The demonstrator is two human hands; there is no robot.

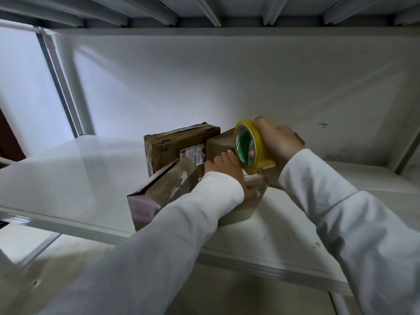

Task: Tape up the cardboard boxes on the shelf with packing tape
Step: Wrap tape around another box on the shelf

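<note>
A white metal shelf carries three cardboard boxes clustered at its middle. The right hand curls round a yellow roll of packing tape above the nearest box; the left hand presses flat-fingered on that box beside the roll.

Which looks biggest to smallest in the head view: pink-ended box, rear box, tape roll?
1. Pink-ended box, though it sits nearest the camera.
2. Rear box, close to the first, so that order is unsure.
3. Tape roll, plainly smallest.
</note>
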